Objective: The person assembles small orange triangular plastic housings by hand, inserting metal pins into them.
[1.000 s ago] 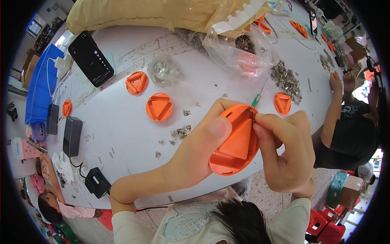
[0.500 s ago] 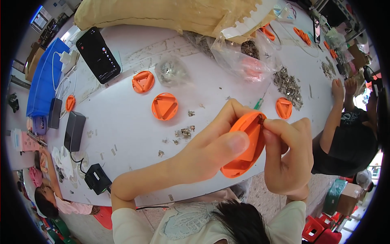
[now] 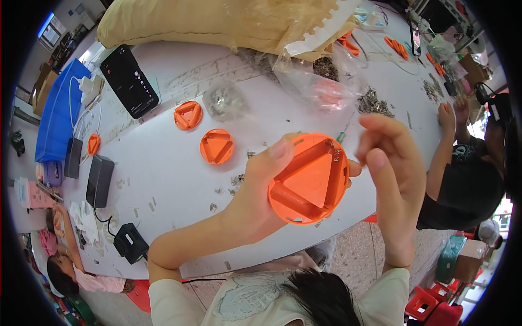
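Orange round housing [image 3: 307,182] rests in your left hand [image 3: 253,198], whose fingers grasp it above the near side of the worktop [image 3: 174,168], with a small coiled metal piece [image 3: 335,152] inside its far right, while your right hand [image 3: 397,176], fingers released, hovers just right of it.

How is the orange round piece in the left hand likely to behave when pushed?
The orange round piece seems stiff, showing no bending in the left hand. Its hollow channels suggest lightness. Stood on edge, its circular outline may let it roll.
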The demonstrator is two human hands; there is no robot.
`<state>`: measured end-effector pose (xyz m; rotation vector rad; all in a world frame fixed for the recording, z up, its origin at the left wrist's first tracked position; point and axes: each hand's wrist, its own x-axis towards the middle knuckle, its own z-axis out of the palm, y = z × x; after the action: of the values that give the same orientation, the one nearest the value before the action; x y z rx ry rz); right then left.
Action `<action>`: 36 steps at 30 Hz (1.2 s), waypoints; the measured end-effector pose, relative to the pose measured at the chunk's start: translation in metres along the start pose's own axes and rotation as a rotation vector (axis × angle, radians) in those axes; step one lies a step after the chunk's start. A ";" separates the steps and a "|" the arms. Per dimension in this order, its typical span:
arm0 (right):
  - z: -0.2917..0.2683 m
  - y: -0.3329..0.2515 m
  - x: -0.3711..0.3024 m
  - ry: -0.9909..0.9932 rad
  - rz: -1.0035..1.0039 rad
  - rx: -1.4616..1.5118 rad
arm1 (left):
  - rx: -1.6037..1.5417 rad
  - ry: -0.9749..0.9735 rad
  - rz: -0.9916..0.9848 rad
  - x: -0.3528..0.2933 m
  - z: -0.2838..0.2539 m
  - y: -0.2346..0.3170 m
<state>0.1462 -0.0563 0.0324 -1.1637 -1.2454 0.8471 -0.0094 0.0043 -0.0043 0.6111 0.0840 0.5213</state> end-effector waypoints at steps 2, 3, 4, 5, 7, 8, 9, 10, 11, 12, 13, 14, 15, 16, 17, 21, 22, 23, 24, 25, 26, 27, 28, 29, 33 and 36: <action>-0.001 -0.001 0.002 -0.063 0.073 0.011 | 0.002 0.027 0.009 -0.003 0.003 -0.002; 0.004 -0.003 0.003 -0.078 0.150 0.047 | 0.001 0.056 0.020 -0.004 0.004 -0.004; 0.006 -0.005 0.004 -0.091 0.228 0.081 | 0.002 0.052 0.016 -0.005 0.006 -0.004; 0.001 0.001 0.004 -0.170 0.164 0.055 | -0.014 0.092 0.027 -0.006 0.009 -0.005; 0.001 -0.006 0.005 -0.156 0.224 0.098 | -0.029 0.132 0.035 -0.006 0.012 -0.003; 0.001 -0.009 0.006 -0.145 0.284 0.141 | 0.014 0.137 0.034 -0.006 0.013 -0.003; 0.002 -0.010 0.006 -0.144 0.285 0.143 | 0.056 0.142 0.034 -0.005 0.013 -0.003; 0.002 -0.010 0.007 -0.141 0.300 0.151 | 0.057 0.142 0.033 -0.005 0.012 -0.003; 0.002 -0.010 0.007 -0.138 0.314 0.160 | 0.050 0.135 0.032 -0.005 0.009 -0.005; 0.002 -0.008 0.008 -0.138 0.315 0.161 | 0.044 0.128 0.032 -0.004 0.007 -0.006; 0.001 -0.005 0.008 -0.151 0.262 0.134 | 0.042 0.127 0.030 -0.004 0.007 -0.007; 0.000 -0.002 0.008 -0.165 0.208 0.106 | 0.055 0.128 0.036 -0.003 0.006 -0.008; 0.000 -0.002 0.008 -0.164 0.209 0.106 | 0.068 0.130 0.041 -0.003 0.006 -0.009; 0.000 -0.002 0.008 -0.171 0.201 0.104 | 0.068 0.131 0.041 -0.003 0.003 -0.009; 0.000 -0.002 0.008 -0.179 0.192 0.101 | 0.041 0.101 0.035 -0.002 0.000 -0.010; 0.002 -0.002 0.008 -0.168 0.183 0.099 | 0.051 0.116 0.029 -0.001 -0.001 -0.010; 0.002 -0.001 0.008 -0.164 0.183 0.092 | 0.050 0.117 0.029 -0.001 -0.001 -0.010; 0.002 -0.001 0.007 -0.161 0.184 0.085 | 0.047 0.111 0.013 -0.001 -0.002 -0.010; 0.002 -0.001 0.006 -0.161 0.184 0.086 | 0.043 0.105 -0.003 -0.001 -0.003 -0.009; 0.003 -0.001 0.005 -0.141 0.207 0.106 | 0.042 0.106 -0.003 -0.001 -0.003 -0.008; 0.003 -0.001 0.004 -0.121 0.229 0.126 | 0.057 0.120 -0.029 -0.001 -0.003 -0.007; 0.004 -0.001 0.004 -0.122 0.230 0.126 | 0.071 0.133 -0.055 0.000 -0.004 -0.007; 0.005 -0.001 0.004 -0.114 0.219 0.108 | 0.072 0.135 -0.054 0.000 -0.003 -0.007; 0.006 -0.001 0.004 -0.106 0.209 0.089 | 0.081 0.141 -0.049 0.000 -0.003 -0.008; 0.005 -0.001 0.003 -0.119 0.187 0.051 | 0.137 0.168 -0.070 0.000 -0.002 -0.008; 0.004 -0.001 0.002 -0.122 0.167 0.015 | 0.248 0.258 -0.135 0.002 -0.002 -0.010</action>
<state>0.1423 -0.0537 0.0339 -1.2312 -1.2504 1.0636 -0.0036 -0.0005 -0.0109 0.7718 0.4368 0.4598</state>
